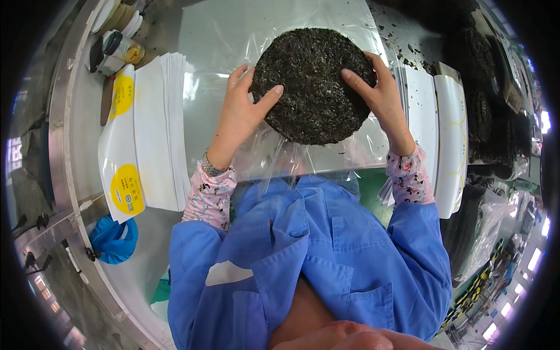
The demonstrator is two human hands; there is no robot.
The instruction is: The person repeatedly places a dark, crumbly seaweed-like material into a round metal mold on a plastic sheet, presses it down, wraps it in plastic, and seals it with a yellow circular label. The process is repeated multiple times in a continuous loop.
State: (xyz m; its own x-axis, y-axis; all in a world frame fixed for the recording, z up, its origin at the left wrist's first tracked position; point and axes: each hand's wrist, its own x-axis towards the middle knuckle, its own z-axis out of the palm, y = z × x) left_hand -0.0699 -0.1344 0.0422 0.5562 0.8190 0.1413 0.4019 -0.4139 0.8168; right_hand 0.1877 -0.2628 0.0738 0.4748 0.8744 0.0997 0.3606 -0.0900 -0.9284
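Observation:
A round, dark cake of dried seaweed (pixel 313 105) lies flat over clear plastic film (pixel 280 153) on the work surface before me. My left hand (pixel 245 109) holds its left edge, the thumb resting on top and the fingers at the rim. On the opposite side my right hand (pixel 378 94) grips the right edge the same way, thumb on the upper face. The fingertips under the rim are hidden. Creases in the film run from beneath the cake towards my blue jacket (pixel 297 218).
Stacked white paper sheets (pixel 159 131) and printed wrappers with yellow circles (pixel 124 144) lie at left. More wrappers (pixel 450 140) are at right, near piled dark seaweed cakes (pixel 481 109). Lidded jars (pixel 118 50) stand upper left; a blue cloth bundle (pixel 113 239) hangs below. Seaweed crumbs (pixel 411 52) are scattered upper right.

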